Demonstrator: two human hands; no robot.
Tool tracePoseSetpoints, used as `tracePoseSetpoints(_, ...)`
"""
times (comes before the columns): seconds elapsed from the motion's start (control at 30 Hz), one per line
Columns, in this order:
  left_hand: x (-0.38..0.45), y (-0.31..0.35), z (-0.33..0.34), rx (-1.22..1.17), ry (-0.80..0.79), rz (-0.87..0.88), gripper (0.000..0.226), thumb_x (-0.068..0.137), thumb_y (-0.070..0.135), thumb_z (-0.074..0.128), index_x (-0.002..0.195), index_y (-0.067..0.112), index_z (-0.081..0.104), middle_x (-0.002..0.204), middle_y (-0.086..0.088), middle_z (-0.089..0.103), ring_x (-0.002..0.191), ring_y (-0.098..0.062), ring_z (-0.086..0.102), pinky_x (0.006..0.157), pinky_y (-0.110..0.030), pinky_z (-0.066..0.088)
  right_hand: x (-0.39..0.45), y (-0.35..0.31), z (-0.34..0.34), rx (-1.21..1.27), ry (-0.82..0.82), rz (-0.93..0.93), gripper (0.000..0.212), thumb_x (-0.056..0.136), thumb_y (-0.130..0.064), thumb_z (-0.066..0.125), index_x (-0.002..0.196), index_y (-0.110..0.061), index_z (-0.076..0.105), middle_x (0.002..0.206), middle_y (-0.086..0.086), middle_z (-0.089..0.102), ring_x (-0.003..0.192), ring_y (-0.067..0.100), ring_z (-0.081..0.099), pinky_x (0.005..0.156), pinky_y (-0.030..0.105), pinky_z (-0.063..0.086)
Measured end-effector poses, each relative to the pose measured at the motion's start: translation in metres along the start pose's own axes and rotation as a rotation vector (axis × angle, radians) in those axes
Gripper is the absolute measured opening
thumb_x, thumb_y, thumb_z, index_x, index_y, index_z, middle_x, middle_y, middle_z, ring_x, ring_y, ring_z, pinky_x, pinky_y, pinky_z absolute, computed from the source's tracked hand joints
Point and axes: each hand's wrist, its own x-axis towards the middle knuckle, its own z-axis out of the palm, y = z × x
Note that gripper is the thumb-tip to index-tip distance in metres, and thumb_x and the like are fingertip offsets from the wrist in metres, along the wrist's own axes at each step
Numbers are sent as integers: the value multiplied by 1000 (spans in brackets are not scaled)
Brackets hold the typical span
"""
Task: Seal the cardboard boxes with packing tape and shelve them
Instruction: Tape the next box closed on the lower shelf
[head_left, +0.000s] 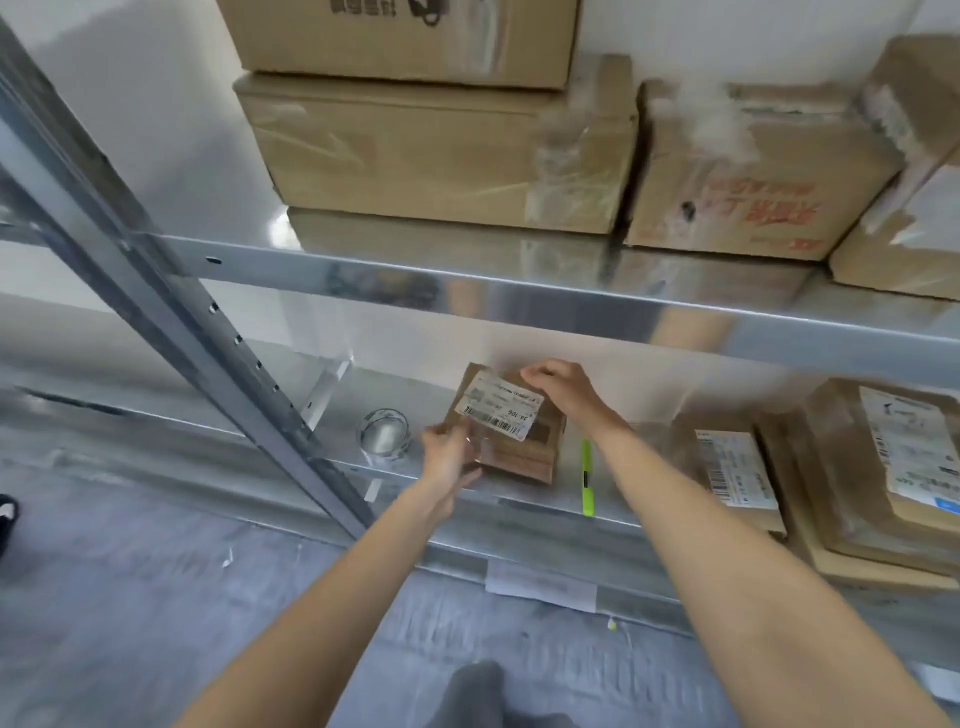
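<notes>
Cardboard box (506, 434) with a shipping label rests on the lower shelf (332, 415), between a clear tape roll (384, 434) to its left and a green marker (587, 478) to its right. Left hand (449, 457) grips the near-left corner, apparently pressing clear tape down; right hand (558, 389) pinches the far edge. Smooth the tape flat along the seam, bracing the box against sliding.
</notes>
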Motion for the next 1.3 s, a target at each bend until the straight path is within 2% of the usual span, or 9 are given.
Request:
tracePoseSetpoints(0.2,33,-11,-30,508,57,176,49,88,56,61,101,9,53,106,-12,59,101,-31,59,93,-48,49,12,32,37,-25,137,111,32,90,-28,67,113,-6,66,113,7,67,104,19,60,81,22,36)
tracePoseSetpoints(0.3,36,3,-33,549,-42,205,27,97,30,58,100,8,43,88,1,54,91,-23,57,84,-38,48,10,40,44,-45,226,186,56,89,-47,64,130,-11,51,128,8,57,117,23,52,90,28,36)
tracePoseSetpoints(0.47,39,11,-40,491,-95,188,35,91,21,64,117,6,45,102,-5,60,95,-22,60,78,-28,47,6,33,47,-202,325,353,84,87,-64,54,142,-4,32,141,21,40,132,40,36,106,45,33)
tracePoseSetpoints(0.6,42,26,-33,356,-239,99,73,75,50,55,135,9,50,125,-7,62,109,-27,61,96,-40,49,-12,32,47,140,223,484,84,91,-72,32,146,-8,38,151,13,39,137,32,37,112,41,32)
tracePoseSetpoints(0.77,42,34,-31,-26,-206,39,46,98,52,43,117,14,61,105,-2,68,99,-21,63,90,-35,48,-30,35,45,365,447,362,75,76,-79,41,112,-16,62,113,6,68,103,28,60,83,37,44)
tracePoseSetpoints(0.83,43,26,-34,84,-230,86,51,96,57,46,114,14,67,103,-3,72,94,-17,66,88,-35,50,-40,43,52,434,488,252,58,81,-66,54,102,-12,58,96,2,65,90,21,57,74,31,40)
tracePoseSetpoints(0.93,39,12,-36,198,-224,224,34,101,29,51,123,7,65,104,-4,70,79,-3,64,73,-15,52,-57,57,70,392,489,165,19,96,-27,60,109,-17,50,105,-8,58,109,16,55,87,23,43)
tracePoseSetpoints(1.2,28,13,-38,270,-305,319,29,103,15,46,128,13,59,105,0,68,76,11,64,71,-7,47,-65,61,73,421,460,181,23,96,-26,59,118,-21,52,116,-6,59,119,18,55,104,33,42)
tracePoseSetpoints(1.3,32,7,-48,422,-140,454,28,103,17,45,123,8,62,115,-7,67,105,-12,65,93,-27,47,-65,63,69,354,446,198,41,96,-28,59,133,-13,48,129,-1,55,127,19,50,105,31,40)
